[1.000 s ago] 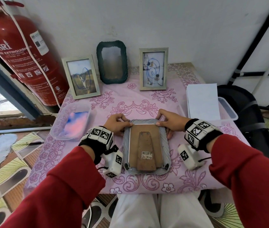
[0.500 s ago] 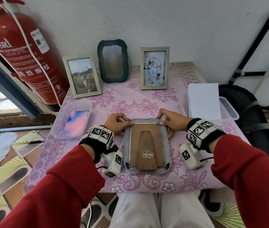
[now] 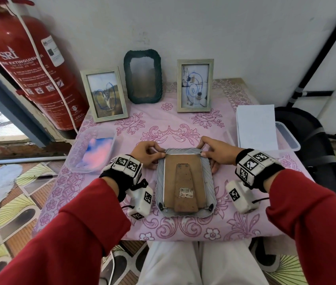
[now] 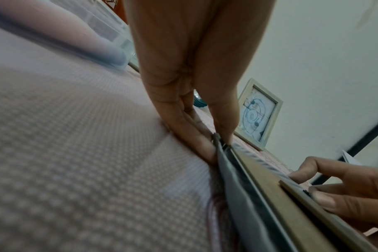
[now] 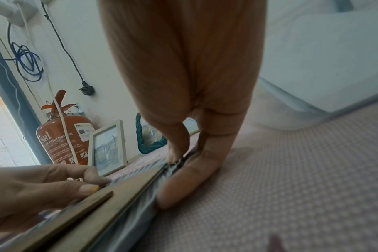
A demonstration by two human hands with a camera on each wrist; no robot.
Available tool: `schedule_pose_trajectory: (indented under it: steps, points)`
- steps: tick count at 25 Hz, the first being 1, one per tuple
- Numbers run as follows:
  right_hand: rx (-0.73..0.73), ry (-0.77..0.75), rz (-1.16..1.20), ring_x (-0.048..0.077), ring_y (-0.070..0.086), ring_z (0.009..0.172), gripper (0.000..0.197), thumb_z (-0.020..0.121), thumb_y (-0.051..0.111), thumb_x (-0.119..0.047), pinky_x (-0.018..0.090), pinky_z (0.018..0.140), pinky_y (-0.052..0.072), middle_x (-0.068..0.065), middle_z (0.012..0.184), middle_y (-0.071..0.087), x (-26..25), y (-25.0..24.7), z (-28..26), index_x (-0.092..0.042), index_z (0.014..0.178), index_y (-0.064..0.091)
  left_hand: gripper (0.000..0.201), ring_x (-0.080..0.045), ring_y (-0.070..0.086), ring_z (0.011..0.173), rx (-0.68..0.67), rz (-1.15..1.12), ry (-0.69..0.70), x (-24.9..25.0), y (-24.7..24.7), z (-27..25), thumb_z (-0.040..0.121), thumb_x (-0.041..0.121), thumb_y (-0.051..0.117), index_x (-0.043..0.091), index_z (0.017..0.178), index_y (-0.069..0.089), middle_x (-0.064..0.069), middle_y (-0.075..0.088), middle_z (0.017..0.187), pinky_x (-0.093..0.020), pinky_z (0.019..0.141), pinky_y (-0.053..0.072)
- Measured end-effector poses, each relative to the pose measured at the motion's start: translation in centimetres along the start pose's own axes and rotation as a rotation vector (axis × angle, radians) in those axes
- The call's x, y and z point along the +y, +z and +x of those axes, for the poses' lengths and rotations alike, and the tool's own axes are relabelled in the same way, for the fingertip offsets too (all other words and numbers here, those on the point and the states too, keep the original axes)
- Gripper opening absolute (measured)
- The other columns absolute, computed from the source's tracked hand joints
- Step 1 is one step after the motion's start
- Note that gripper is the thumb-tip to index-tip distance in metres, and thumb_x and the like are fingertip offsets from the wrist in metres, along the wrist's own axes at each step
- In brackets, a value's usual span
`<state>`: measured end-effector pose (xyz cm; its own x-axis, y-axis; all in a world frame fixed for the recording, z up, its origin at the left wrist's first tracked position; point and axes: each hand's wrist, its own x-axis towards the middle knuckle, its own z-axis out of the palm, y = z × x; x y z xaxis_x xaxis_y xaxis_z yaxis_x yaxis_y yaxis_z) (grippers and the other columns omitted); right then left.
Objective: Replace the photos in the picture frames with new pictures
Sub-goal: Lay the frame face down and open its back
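Note:
A grey ribbed picture frame lies face down on the pink tablecloth, its brown backing board and stand leg facing up. My left hand pinches the frame's far left corner between thumb and fingers; the left wrist view shows the thumb tip on the frame edge. At the far right corner my right hand pinches the rim, thumb on top, with a finger along the frame beside the cloth. Against the wall stand three other frames: a pale one with a cat photo, a dark green one, a pale one.
A clear plastic tub with pink and blue prints sits at the left of the table. A second clear tub at the right carries a white sheet. A red fire extinguisher stands at the left wall. A black chair is at the right.
Both hands stay at the frame's far corners; the fingers have shifted only slightly. The frame has not visibly moved.

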<state>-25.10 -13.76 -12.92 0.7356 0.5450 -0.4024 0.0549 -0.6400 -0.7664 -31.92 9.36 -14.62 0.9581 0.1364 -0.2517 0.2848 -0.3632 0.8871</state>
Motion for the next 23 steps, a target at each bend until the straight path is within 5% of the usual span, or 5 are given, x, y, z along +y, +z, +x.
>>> schedule_pose_trajectory:
  steps: [9,14,20,23]
  points:
    - [-0.001,0.004,-0.024,0.017,0.057,0.041,0.007,0.099,0.040,-0.008,0.025,0.040,0.053,0.015,0.061,0.054,-0.1,0.0,-0.2,-0.012,0.104,0.038,0.011,0.000,0.054,0.039,-0.033,-0.096,-0.004,0.1,-0.1,-0.4,0.088,0.000,0.058,0.007,0.080,0.059,-0.008,0.046,0.062,-0.018,0.040,0.051]
    - [0.039,-0.003,-0.019,0.019,0.056,0.048,0.008,0.098,0.043,-0.010,0.025,0.042,0.054,0.012,0.063,0.053,-0.1,0.3,-0.6,-0.012,0.105,0.040,0.015,0.000,0.055,0.038,0.005,-0.101,-0.011,-0.1,0.2,-0.6,0.089,0.001,0.058,-0.002,0.103,0.061,-0.008,0.051,0.065,-0.017,0.040,0.051]
    - [0.044,-0.021,-0.044,0.022,0.056,0.076,0.039,0.095,0.049,-0.011,0.036,0.069,0.056,0.011,0.093,0.047,0.2,1.0,-1.5,-0.010,0.132,0.036,0.024,-0.001,0.057,0.042,0.111,-0.137,-0.016,-0.8,0.9,-0.9,0.087,0.001,0.060,-0.010,0.109,0.060,-0.006,0.055,0.068,-0.018,0.045,0.053]
    - [0.029,-0.039,-0.013,0.022,0.049,0.100,0.070,0.089,0.061,-0.015,0.037,0.092,0.048,0.013,0.116,0.038,0.9,1.1,-2.9,-0.020,0.146,0.021,0.030,-0.007,0.053,0.055,0.104,0.045,0.016,-0.6,1.0,-1.4,0.086,0.003,0.063,-0.005,0.115,0.059,-0.001,0.049,0.068,-0.021,0.060,0.051]
